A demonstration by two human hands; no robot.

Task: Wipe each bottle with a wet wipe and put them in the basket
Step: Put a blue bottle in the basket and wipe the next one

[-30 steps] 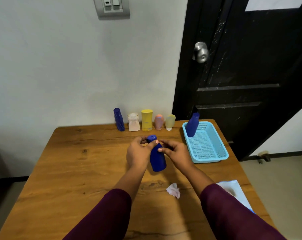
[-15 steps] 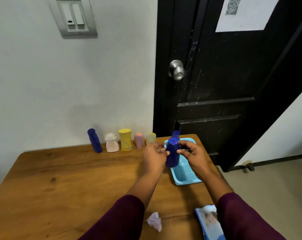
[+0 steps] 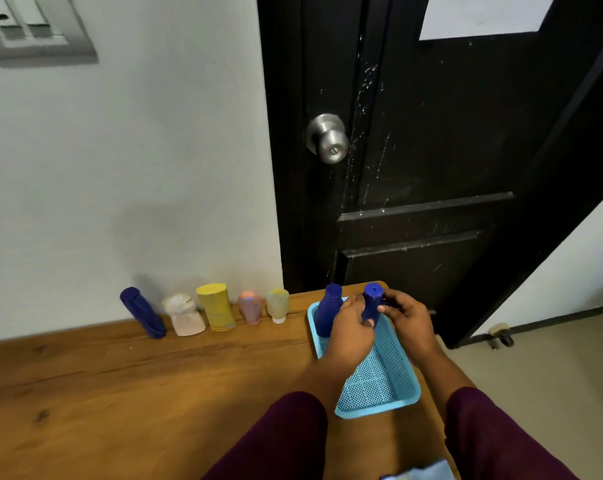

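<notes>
A dark blue bottle (image 3: 372, 301) stands upright at the far end of the light blue basket (image 3: 379, 407), held between both hands. My left hand (image 3: 352, 327) wraps its left side and my right hand (image 3: 405, 318) grips its right side with fingers curled. A second dark blue bottle (image 3: 327, 308) stands in the basket's far left corner, just left of my left hand. Along the wall stand a blue bottle (image 3: 142, 311), a white one (image 3: 185, 315), a yellow one (image 3: 216, 306), a pink one (image 3: 250, 306) and a pale yellow-green one (image 3: 277, 304).
The wooden table (image 3: 120, 393) ends just right of the basket. A black door (image 3: 431, 150) with a metal knob (image 3: 327, 138) stands behind it. The corner of a wet wipe pack (image 3: 421, 472) shows at the bottom edge.
Both hands carried the blue bottle from the table's middle rightward and away from me, then down into the basket beside the other blue bottle. The used wipe has left the view.
</notes>
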